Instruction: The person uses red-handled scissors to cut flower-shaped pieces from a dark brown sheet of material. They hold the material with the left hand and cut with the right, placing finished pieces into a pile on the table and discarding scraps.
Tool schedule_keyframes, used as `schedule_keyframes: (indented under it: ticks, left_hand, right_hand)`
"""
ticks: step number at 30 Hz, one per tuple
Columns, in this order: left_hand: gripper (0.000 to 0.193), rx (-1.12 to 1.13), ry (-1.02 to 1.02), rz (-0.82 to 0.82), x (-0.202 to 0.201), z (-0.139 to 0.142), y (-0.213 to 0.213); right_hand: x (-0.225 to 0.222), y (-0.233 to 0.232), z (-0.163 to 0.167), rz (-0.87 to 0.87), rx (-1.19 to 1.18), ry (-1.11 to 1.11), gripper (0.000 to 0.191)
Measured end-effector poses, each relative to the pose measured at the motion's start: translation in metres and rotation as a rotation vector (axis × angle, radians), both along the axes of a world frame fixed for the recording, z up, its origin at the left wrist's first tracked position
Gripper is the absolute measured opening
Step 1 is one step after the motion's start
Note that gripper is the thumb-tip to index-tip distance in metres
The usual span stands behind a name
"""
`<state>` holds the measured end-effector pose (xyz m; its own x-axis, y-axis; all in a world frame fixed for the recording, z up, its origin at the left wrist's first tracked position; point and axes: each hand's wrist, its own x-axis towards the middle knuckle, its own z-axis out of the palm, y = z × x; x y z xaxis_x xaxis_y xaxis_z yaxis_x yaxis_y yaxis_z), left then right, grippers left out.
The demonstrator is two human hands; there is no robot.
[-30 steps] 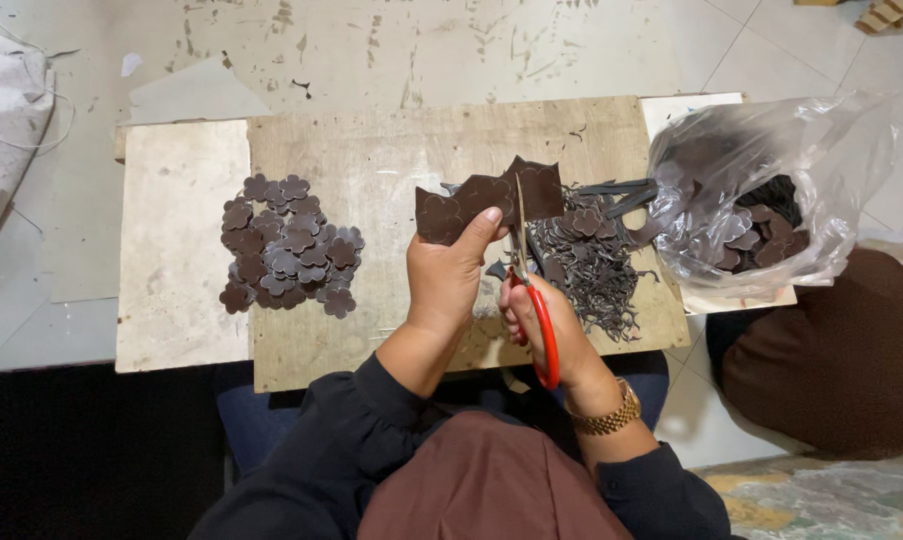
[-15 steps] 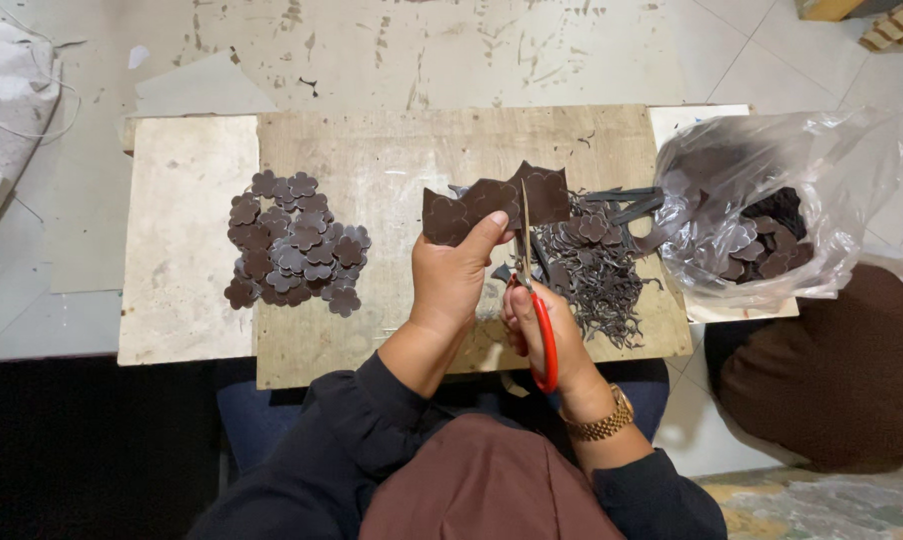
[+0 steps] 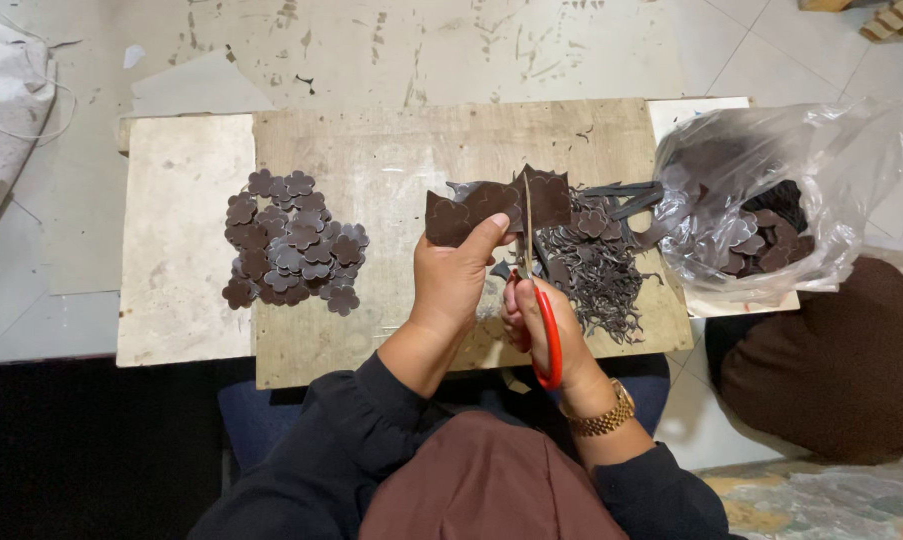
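Note:
My left hand (image 3: 459,283) pinches a dark brown leather strip (image 3: 492,208) with flower outlines on it, held flat above the wooden board (image 3: 372,170). My right hand (image 3: 544,322) grips red-handled scissors (image 3: 538,300), and their blades reach up into the strip near its middle. Cut flower-shaped brown pieces (image 3: 294,240) lie heaped on the board to the left of my hands. Thin dark offcuts (image 3: 607,270) are piled just right of the scissors.
A clear plastic bag (image 3: 762,200) with more brown pieces lies at the board's right end. A pale slab (image 3: 177,240) adjoins the board on the left. Another person's brown sleeve (image 3: 842,360) is at the right. A white sack (image 3: 7,110) sits far left.
The strip and both hands hold nearly the same pose; the scissor blades have worked slightly further into the strip. The view has shifted a little.

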<state>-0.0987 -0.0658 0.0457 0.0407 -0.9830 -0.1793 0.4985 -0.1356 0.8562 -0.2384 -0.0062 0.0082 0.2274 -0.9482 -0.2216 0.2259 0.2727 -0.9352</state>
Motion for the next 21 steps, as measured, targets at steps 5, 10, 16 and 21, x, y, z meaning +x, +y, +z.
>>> schedule_keyframes:
  ticks: [5, 10, 16, 21]
  left_hand:
    - [0.023, -0.013, 0.024, 0.008, -0.0003, -0.0004, 0.0005]
    - [0.022, 0.011, 0.019, 0.014, -0.0001, -0.0008, -0.0002]
    - [0.022, -0.016, -0.073, -0.008, 0.0033, -0.0043, -0.0004]
    - [0.02, -0.099, -0.067, -0.044, 0.004, -0.0067, -0.0002]
  right_hand:
    - [-0.0001, 0.002, -0.0022, -0.016, 0.022, -0.003, 0.047]
    - [0.0002, 0.0035, -0.006, -0.033, 0.045, 0.05, 0.047]
    - [0.0046, 0.0063, -0.0048, -0.008, 0.061, -0.047, 0.047]
    - [-0.0004, 0.0024, 0.0019, -0.002, 0.054, 0.02, 0.046]
